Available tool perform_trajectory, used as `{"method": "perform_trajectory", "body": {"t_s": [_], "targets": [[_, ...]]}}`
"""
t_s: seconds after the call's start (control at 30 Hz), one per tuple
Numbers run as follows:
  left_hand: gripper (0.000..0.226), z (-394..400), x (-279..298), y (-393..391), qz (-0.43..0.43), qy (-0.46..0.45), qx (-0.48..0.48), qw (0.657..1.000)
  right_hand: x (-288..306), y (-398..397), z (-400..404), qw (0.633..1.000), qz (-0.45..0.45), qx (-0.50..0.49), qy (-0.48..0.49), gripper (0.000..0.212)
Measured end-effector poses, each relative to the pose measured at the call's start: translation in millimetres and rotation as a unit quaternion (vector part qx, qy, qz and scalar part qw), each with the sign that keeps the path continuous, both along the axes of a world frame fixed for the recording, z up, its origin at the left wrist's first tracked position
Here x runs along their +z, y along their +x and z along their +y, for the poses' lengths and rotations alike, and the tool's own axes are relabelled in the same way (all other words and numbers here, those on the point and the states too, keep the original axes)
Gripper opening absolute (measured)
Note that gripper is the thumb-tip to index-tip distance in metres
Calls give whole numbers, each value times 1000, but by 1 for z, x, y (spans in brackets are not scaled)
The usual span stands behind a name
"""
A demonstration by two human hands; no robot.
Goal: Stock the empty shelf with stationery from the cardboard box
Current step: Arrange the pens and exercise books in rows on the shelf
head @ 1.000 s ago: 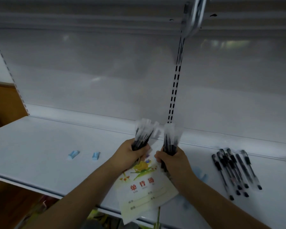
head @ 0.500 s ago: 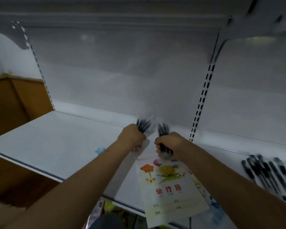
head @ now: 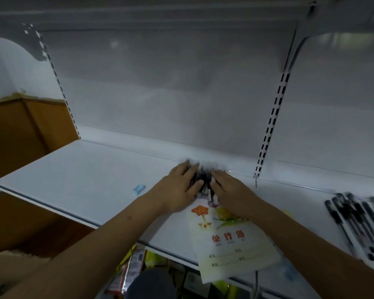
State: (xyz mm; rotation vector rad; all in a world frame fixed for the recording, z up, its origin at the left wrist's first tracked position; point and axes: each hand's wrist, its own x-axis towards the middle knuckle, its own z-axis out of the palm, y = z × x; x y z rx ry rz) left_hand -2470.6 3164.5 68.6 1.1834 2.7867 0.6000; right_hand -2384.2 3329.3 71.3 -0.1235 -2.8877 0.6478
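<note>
Both forearms reached forward over the white shelf [head: 78, 169], converging near its back edge. The left hand [head: 177, 188] lay palm down with fingers extended and slightly fanned, its fingertips pressing the left side of a bundle of black pens [head: 203, 182]. The right hand [head: 227, 187] mirrored it, flat and palm down, fingers straight against the bundle's right side. Neither hand curled round the pens; the bundle sat on the shelf between the two hands, blurred, just in front of the rear panel.

An exercise book [head: 229, 236] lay below the hands, partly under the right wrist, its lower corner overhanging the shelf's front edge. Its pale cover bore an orange flower, green leaves and three large red Chinese characters; smaller printed lines beneath were too small to read.

A second group of black pens [head: 358, 221] lay loose on the shelf well to the right. A small light-blue clip [head: 139, 188] rested on the shelf left of the hands.
</note>
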Motion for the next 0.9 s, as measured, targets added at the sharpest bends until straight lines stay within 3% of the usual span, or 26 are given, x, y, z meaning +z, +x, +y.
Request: {"method": "perform_trajectory", "body": {"t_s": [0.07, 0.13, 0.2, 0.27, 0.37, 0.47, 0.63, 0.8, 0.83, 0.9], "targets": [[76, 2, -4, 3, 40, -15, -33, 999, -8, 3, 15, 996, -18, 76, 52, 31], [73, 6, -6, 2, 48, -14, -45, 998, -4, 14, 18, 997, -33, 53, 40, 46], [71, 10, -8, 1, 71, -22, -69, 995, -12, 20, 31, 993, 15, 28, 116, 67], [72, 13, -11, -2, 130, -61, -116, 983, -18, 25, 41, 988, 6, 16, 155, 73], [72, 17, -13, -7, 173, -79, -189, 963, -23, 30, 51, 997, 10, -19, 79, 52], [71, 28, -15, -6, 159, -69, -216, 961, -31, 32, 56, 997, 45, -68, -16, 50], [72, 52, -16, 2, 154, -69, -246, 954, -28, 33, 52, 982, 78, -159, 63, 38], [59, 57, -15, -2, 158, -50, -255, 953, -16, 43, 59, 964, 83, -252, 9, 23], [55, 54, -14, -6, 154, -29, -249, 956, -11, 47, 60, 961, 43, -271, 26, 28], [50, 46, -16, -16, 151, 9, -233, 961, -1, 56, 54, 951, -74, -294, 62, 68]]}}
